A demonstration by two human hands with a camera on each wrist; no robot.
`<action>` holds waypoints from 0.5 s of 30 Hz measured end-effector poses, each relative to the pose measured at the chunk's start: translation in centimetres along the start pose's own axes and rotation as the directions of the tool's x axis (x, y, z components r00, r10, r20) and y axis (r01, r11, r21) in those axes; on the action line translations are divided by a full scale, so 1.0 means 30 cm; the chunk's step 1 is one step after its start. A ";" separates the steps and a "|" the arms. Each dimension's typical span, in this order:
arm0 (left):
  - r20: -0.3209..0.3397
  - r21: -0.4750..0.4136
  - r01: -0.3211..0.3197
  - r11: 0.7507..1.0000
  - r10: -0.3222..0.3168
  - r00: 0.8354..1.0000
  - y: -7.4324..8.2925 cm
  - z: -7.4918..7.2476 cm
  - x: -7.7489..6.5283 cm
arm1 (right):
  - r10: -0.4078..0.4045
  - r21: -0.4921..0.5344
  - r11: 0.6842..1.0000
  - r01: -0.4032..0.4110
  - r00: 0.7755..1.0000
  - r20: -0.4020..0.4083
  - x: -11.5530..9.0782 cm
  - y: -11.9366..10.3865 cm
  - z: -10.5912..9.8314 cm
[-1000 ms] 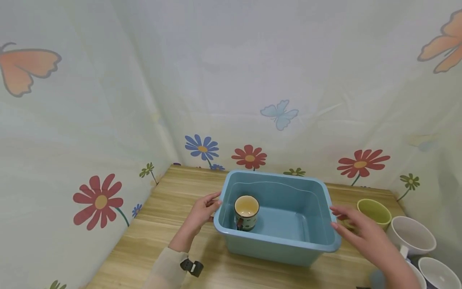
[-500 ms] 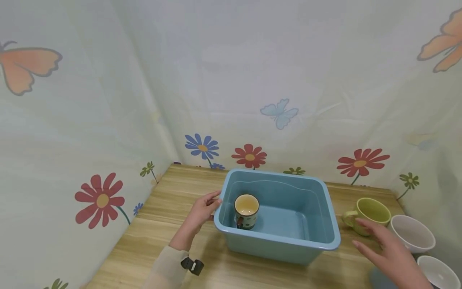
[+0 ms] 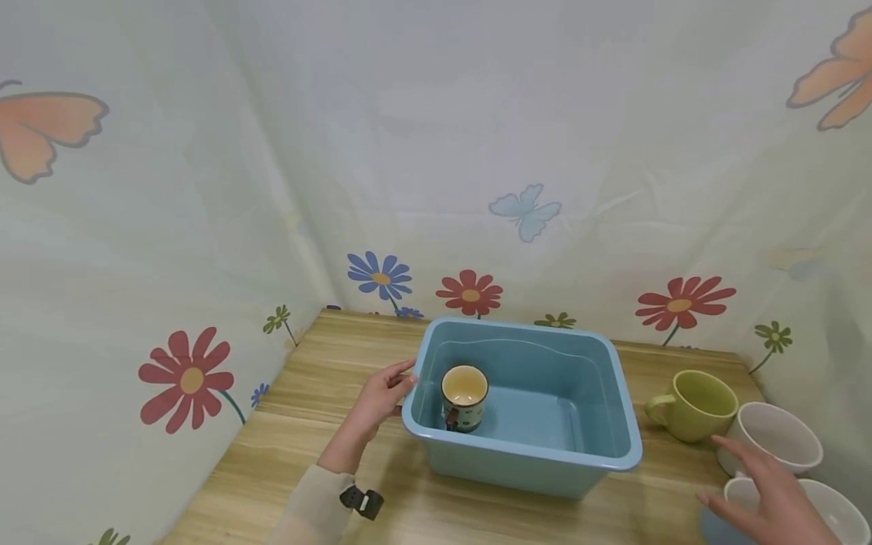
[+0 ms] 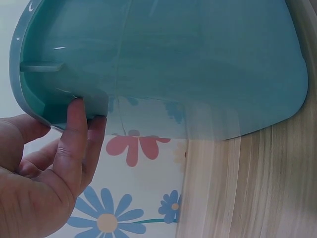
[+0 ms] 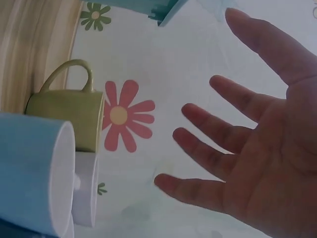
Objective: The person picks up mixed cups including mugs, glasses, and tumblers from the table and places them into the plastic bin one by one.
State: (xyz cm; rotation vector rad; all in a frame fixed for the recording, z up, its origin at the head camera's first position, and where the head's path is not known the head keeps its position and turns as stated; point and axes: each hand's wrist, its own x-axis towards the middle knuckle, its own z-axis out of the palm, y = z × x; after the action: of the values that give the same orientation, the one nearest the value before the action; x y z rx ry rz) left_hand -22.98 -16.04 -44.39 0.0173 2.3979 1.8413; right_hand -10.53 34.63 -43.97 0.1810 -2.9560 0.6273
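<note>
Only in left wrist view, see left fingers under rim, pinching glossy blue rectangular plastic tub; note spread right fingers.

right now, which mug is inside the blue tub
The dark-rimmed patterned mug, inside the blue tub at its left end in the head view; the green mug and other cups stand outside, to its right.

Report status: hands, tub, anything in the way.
Left hand grips blue tub by its rim; right hand spread, empty. Patterned mug upright inside. Right hand partly hides blue mug from head camera.
</note>
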 end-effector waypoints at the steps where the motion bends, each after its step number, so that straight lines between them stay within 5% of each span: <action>1: -0.001 -0.003 0.002 1.000 -0.002 1.000 0.000 0.001 0.000 | -0.014 -0.009 1.000 0.014 1.000 -0.020 -0.009 0.013 0.007; 6: -0.005 -0.002 0.008 1.000 -0.008 1.000 0.000 0.005 0.000 | -0.054 -0.047 0.998 0.049 0.991 -0.120 -0.052 0.077 0.046; 15: -0.002 0.017 0.000 1.000 0.000 1.000 0.003 -0.004 0.002 | -0.042 -0.034 0.999 0.037 0.986 -0.159 -0.072 0.147 0.085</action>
State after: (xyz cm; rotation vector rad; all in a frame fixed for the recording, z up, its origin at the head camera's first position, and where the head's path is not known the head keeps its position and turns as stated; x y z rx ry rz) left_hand -23.06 -16.12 -44.29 0.0166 2.4147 1.8218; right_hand -9.23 37.77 -48.33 0.1772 -2.7986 0.5628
